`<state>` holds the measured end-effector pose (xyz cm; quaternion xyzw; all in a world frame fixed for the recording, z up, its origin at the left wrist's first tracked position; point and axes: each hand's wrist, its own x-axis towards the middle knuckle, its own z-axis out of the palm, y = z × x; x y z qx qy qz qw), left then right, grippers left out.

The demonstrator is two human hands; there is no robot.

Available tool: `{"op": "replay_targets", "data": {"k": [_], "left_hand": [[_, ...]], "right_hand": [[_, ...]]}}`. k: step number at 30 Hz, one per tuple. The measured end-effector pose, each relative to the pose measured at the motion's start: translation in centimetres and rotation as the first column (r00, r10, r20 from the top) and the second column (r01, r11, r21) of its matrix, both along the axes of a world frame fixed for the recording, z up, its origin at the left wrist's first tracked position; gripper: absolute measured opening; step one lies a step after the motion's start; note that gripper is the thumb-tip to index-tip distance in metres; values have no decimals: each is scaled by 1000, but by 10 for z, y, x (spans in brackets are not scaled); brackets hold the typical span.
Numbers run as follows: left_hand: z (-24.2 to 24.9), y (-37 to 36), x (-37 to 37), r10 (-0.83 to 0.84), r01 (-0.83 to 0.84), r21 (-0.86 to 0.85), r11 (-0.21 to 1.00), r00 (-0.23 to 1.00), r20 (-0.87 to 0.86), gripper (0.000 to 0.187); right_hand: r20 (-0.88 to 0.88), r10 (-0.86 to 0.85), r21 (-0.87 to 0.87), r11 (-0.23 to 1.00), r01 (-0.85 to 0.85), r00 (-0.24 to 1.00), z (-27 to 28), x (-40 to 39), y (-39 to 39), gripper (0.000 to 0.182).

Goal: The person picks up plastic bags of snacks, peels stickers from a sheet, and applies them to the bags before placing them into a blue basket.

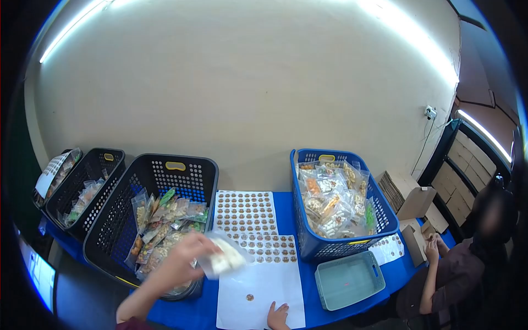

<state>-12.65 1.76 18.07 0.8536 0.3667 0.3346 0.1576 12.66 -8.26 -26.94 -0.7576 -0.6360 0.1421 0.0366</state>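
Observation:
My left hand (187, 256) pinches a clear plastic bag of white pieces (224, 257), blurred a little by motion. It is over the right rim of a large black basket (190, 165) that holds many snack bags (165, 214). Below and right of the bag lies a white sticker sheet (261, 280), with rows of round brown stickers at its top and a single sticker (250, 297) lower down. My right hand (278, 317) rests on the sheet's lower part, fingers spread and holding nothing. Another sticker sheet (245, 212) lies behind it.
A blue basket (308, 245) full of snack bags stands to the right, with a grey-green tray (352, 280) in front. Smaller black baskets (82, 225) stand at left. On the right, a co-worker (456, 280) handles a cardboard box (413, 242) near stacked cartons (399, 190).

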Motion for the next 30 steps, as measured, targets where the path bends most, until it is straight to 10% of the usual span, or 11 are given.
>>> {"op": "replay_targets", "data": {"k": [5, 11, 21, 22, 23, 26, 30], "left_hand": [[-90, -37, 50, -365, 396, -259, 881, 917, 158, 32], [-170, -48, 72, -79, 93, -312, 946, 995, 57, 39], [-199, -57, 82, 85, -23, -341, 940, 982, 167, 31], [-206, -54, 81, 67, -6, -340, 940, 983, 168, 31], [-211, -53, 81, 47, 14, -339, 941, 984, 171, 31], [-212, -56, 86, 12, 73, -386, 919, 977, 212, 33], [-216, -62, 87, -21, 117, -382, 917, 969, 248, 35]], "right_hand": [[-74, 49, -46, 998, -53, 996, 33, 4, -5, 53], [-111, 89, -229, 967, -112, 990, 43, 17, -8, 80], [-199, 78, -216, 969, -122, 977, -2, 41, -13, 68], [-442, 186, -158, 947, -281, 877, 28, 56, 1, 56], [-719, -56, -240, 955, -173, 693, 67, 48, 7, 50], [-800, -526, -485, 850, -205, -289, 147, 33, 7, 39], [-906, -408, -381, 903, -201, -114, 197, 18, 15, 29]]}}
